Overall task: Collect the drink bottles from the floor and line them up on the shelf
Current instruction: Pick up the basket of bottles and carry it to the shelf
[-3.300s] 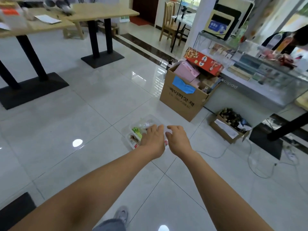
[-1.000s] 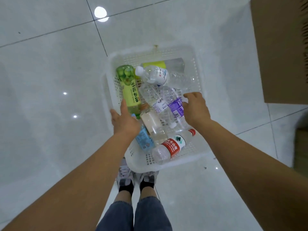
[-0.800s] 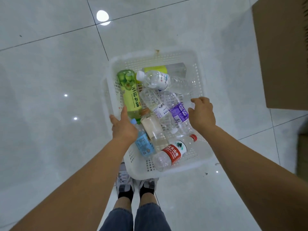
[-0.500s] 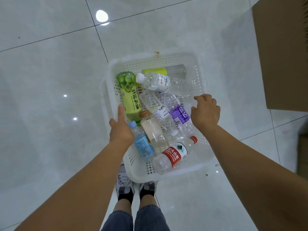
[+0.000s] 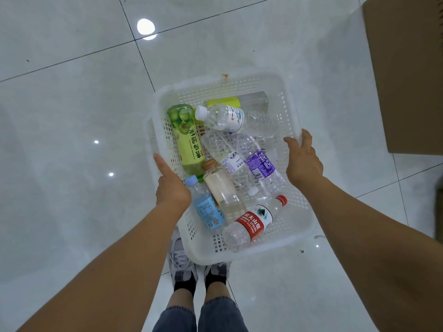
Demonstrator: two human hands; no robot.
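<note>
Glossy pale floor tiles (image 5: 72,116) fill the background, with a cardboard box (image 5: 407,80) at upper right. Your left hand (image 5: 171,185) grasps the left rim of a white perforated basket (image 5: 294,226), thumb laid along the edge. Your right hand (image 5: 303,161) grasps the right rim, fingers curled over it. Inside the basket the drink bottles (image 5: 223,190) lie on their sides, touching and overlapping: a green-labelled bottle (image 5: 188,142) along the left wall, a purple-labelled bottle (image 5: 260,164) toward the right, a blue-labelled bottle (image 5: 207,209) beside your left hand, and a red-labelled bottle (image 5: 251,224) nearest you. The basket's near edge overlaps your shoes (image 5: 182,262).
</note>
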